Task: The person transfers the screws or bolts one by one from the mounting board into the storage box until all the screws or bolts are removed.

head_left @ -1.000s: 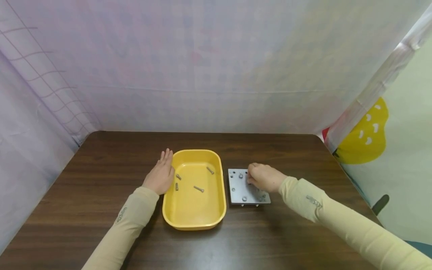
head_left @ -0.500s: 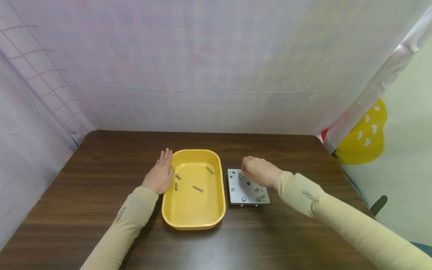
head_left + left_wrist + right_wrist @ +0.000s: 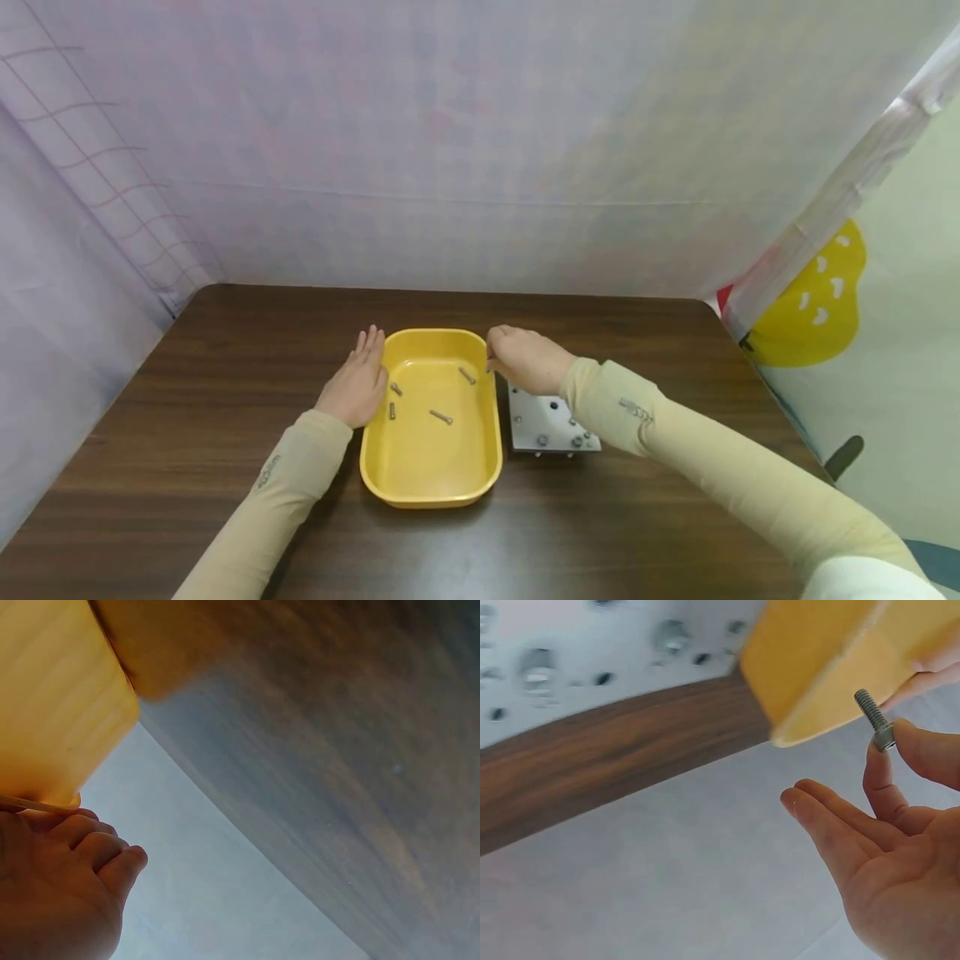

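Observation:
A yellow tray (image 3: 431, 467) stands on the table with several loose screws (image 3: 441, 417) inside. My left hand (image 3: 354, 390) rests against its left side with fingers extended; in the left wrist view those fingers (image 3: 97, 851) touch just under the rim. My right hand (image 3: 531, 360) is at the tray's right rim, over the far left corner of a silver metal plate (image 3: 536, 421). In the right wrist view, its thumb and a finger pinch a short socket-head screw (image 3: 874, 712) by the head, threads pointing away. The other fingers are spread.
The plate, right of the tray, has holes and several bolts (image 3: 542, 440) set in it, with ends showing below its front edge. Brown wood-look table (image 3: 262, 375) lies under everything. A pale curtain (image 3: 465, 167) hangs behind the far edge.
My right hand has lifted from the middle of the plate and moved left toward the tray rim, uncovering the plate's centre hole. The left hand and the tray have stayed put.

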### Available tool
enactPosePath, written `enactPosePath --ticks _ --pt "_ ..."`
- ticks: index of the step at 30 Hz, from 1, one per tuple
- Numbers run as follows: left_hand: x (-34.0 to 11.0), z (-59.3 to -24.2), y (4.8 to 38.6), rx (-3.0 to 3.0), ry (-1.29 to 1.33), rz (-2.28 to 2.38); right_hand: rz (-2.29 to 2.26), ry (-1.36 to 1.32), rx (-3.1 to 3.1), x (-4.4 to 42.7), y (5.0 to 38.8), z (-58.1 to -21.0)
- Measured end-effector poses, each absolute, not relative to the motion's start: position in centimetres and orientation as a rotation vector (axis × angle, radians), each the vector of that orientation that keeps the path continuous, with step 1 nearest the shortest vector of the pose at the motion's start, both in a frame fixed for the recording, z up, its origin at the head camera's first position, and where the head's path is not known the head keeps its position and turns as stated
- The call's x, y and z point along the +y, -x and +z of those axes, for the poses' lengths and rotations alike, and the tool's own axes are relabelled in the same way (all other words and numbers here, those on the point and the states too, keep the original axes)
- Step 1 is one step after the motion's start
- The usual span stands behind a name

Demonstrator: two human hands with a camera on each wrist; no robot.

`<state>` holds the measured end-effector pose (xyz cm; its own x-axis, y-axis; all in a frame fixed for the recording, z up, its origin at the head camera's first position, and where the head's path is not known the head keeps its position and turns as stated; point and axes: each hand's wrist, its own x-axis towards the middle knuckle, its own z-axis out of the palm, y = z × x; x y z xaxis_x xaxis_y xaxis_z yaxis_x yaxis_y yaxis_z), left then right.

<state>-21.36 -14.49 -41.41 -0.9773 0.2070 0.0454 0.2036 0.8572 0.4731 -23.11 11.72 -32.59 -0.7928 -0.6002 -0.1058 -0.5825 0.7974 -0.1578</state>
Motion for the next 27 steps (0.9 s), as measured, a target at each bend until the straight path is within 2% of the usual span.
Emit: enactPosePath --ticks 27 --pt "-14.3 -41.4 21.3 3.03 -0.315 0.752 0.079 0.974 2.673 3.2 23.4 -33.2"
